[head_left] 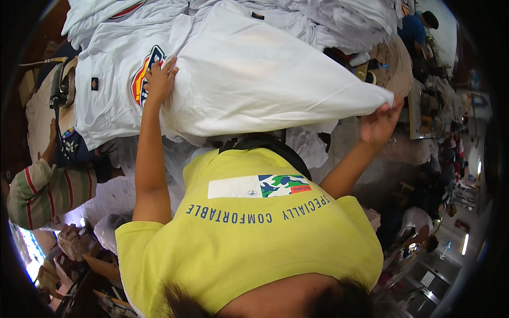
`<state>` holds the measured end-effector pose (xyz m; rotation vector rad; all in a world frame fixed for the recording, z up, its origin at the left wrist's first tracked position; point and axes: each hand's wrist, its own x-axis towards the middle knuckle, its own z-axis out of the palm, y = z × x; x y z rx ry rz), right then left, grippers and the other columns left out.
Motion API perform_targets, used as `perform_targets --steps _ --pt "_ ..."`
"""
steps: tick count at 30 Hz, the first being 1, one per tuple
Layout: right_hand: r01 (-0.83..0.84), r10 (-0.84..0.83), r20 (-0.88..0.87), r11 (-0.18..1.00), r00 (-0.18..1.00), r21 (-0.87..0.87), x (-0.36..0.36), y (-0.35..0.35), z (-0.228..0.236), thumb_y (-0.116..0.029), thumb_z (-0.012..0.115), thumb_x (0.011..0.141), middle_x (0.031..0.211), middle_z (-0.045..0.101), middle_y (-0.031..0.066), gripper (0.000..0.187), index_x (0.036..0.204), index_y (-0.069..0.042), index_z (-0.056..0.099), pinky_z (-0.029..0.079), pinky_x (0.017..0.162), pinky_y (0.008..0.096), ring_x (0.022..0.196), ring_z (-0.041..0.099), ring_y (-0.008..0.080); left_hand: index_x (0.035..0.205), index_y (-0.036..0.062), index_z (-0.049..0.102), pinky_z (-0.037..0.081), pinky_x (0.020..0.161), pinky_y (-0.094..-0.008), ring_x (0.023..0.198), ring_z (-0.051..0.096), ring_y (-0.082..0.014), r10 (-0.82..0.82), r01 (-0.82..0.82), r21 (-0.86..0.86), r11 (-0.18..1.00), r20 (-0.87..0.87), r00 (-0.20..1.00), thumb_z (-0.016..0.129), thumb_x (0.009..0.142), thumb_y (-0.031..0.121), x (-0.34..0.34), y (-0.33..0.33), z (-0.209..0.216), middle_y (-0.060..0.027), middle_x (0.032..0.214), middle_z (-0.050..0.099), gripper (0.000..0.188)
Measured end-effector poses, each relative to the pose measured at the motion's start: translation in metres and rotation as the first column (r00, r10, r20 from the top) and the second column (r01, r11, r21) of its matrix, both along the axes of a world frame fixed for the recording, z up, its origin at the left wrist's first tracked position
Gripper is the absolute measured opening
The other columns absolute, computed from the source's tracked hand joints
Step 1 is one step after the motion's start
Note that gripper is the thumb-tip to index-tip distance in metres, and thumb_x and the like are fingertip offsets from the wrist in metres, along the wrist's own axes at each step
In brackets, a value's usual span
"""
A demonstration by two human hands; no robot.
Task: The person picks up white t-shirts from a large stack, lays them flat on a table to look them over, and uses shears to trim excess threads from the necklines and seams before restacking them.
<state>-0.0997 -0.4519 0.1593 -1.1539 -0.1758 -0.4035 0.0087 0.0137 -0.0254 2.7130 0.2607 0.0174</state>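
A white T-shirt [254,79] is spread across the work surface in front of me. My right hand [380,123] pinches its corner at the right and holds the cloth stretched out, lifted to a point. Over on the left, my left hand [160,80] lies with fingers apart on white cloth, beside a red, yellow and dark blue printed badge [142,79] that it partly covers. A small black label [94,84] shows left of the badge. Whether the badge side and the stretched part belong to one shirt, I cannot tell.
More white shirts [344,21] are heaped along the far side. At the left a person in a striped shirt [53,191] works close by, next to tan cloth [40,108]. Another person in blue [413,29] is at the far right. Clear plastic bags [307,148] lie below the surface.
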Motion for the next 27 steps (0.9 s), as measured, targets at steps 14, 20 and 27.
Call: perform_targets --steps 14,20,27 --pt "0.262 -0.214 0.189 0.924 0.958 -0.278 -0.015 -0.042 0.045 -0.002 0.066 0.079 0.099 0.059 0.0130 0.035 0.109 -0.002 0.049 0.042 0.087 0.0336 0.094 0.055 0.0212 0.101 0.0139 0.056 0.041 0.082 -0.0412 0.103 0.051 -0.0330 -0.195 0.172 0.093 0.981 0.410 0.891 0.055 0.084 0.018 -0.019 0.001 0.046 -0.0108 0.108 0.058 0.018" --pt "0.486 -0.423 0.257 0.828 0.869 -0.280 -0.068 -0.092 0.059 -0.006 0.064 0.081 0.099 0.059 0.0153 0.035 0.111 -0.001 0.047 0.048 0.082 0.0367 0.096 0.056 0.0232 0.101 -0.0013 0.055 0.044 0.074 -0.0282 0.080 0.055 -0.0163 0.137 0.185 -0.404 0.896 0.647 0.750 0.055 0.088 0.014 -0.099 0.054 0.152 -0.0033 0.093 0.058 0.021" --pt "0.063 -0.156 -0.148 0.867 0.977 -0.494 0.037 -0.089 0.078 -0.011 0.063 0.081 0.103 0.059 0.0105 0.034 0.111 0.002 0.055 0.047 0.071 0.0238 0.086 0.058 0.0151 0.112 0.0036 0.053 0.042 0.079 -0.0218 0.089 0.055 -0.0124 0.011 0.235 -0.497 0.835 0.443 0.897 0.063 0.084 0.021 -0.064 0.074 0.278 -0.0068 0.099 0.060 0.034"
